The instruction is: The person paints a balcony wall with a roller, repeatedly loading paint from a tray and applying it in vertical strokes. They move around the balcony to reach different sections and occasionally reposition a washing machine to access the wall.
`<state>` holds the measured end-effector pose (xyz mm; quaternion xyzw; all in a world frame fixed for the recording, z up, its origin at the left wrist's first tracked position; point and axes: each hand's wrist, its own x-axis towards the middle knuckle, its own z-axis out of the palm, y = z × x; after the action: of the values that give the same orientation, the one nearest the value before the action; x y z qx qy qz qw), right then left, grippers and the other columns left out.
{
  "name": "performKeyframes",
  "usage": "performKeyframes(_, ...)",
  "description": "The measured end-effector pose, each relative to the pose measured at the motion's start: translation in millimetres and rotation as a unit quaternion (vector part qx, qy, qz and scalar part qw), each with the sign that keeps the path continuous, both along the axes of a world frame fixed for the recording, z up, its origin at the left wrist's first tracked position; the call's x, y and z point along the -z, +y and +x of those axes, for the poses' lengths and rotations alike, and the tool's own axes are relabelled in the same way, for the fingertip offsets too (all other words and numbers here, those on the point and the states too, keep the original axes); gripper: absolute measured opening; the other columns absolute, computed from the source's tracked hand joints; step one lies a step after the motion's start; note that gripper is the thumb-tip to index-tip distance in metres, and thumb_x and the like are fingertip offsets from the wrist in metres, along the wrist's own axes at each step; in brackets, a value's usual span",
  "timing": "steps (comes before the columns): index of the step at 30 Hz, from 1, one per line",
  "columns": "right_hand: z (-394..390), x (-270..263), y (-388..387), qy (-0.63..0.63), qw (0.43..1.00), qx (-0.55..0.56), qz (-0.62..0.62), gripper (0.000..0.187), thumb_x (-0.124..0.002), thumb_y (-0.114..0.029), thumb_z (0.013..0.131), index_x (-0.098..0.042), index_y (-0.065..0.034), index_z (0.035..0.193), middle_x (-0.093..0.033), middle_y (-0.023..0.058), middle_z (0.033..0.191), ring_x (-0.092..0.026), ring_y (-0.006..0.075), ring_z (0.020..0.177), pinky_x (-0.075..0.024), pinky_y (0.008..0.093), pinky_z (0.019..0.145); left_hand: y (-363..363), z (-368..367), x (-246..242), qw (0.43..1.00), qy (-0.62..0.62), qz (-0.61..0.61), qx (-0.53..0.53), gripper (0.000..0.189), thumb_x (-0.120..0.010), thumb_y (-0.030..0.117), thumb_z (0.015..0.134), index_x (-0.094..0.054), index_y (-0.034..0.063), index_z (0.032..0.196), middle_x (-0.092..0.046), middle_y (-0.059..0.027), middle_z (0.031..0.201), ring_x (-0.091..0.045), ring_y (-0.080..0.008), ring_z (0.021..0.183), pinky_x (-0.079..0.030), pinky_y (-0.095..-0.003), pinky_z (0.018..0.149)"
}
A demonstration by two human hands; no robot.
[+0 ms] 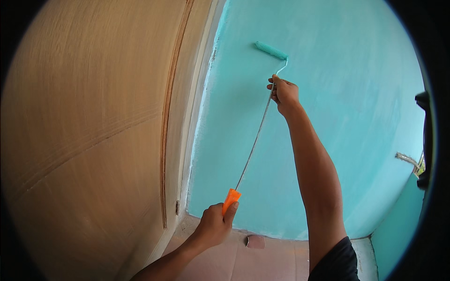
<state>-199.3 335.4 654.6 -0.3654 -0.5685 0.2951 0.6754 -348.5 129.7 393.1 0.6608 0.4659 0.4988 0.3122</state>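
A long-handled paint roller slants across the middle of the head view. Its narrow turquoise roller sleeve (271, 50) lies at or very near the turquoise painted wall (316, 140); contact cannot be told for certain. My left hand (218, 221) is closed round the orange plastic handle (231, 200) at the lower end. Higher up, my right hand (284, 92) grips the thin metal rod (258, 135) just below its bend near the sleeve. Along the wall's left edge runs a paler, uneven strip of paint (204, 102).
A wooden door (91, 105) with its frame (190, 116) fills the left side. On the pinkish floor covering (274, 258) lies a small curled brownish piece (256, 242). From the right edge a cable-like thing (407, 158) juts out beside an opening.
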Motion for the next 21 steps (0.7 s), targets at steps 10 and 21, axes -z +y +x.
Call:
performKeyframes(10,7.4,-61.6,3.8,0.027,1.000,0.011,0.008,0.024,-0.063,-0.021,0.091,-0.067,0.0025,0.091,-0.065,0.0089,0.080,-0.052,0.0118,0.062,-0.0449,0.0257,0.056,15.1,15.5,-51.5,0.998,-0.033,0.010,0.047,0.052,-0.042,0.042,0.101,-0.044,0.0034,0.065,-0.041,-0.0036,0.052,-0.039,-0.0132,0.048,-0.033,-0.0344,0.046)
performKeyframes(21,20.2,76.4,-1.7,-0.022,1.000,-0.011,-0.019,0.029,-0.062,-0.023,0.092,-0.065,0.0051,0.086,-0.062,0.0114,0.071,-0.047,0.0103,0.052,-0.0376,0.0245,0.046,2.4,35.5,82.4,0.998,-0.051,-0.023,0.022,0.043,-0.050,0.034,0.098,-0.052,-0.0012,0.074,-0.052,-0.0135,0.054,-0.053,-0.0282,0.049,-0.039,-0.0394,0.050)
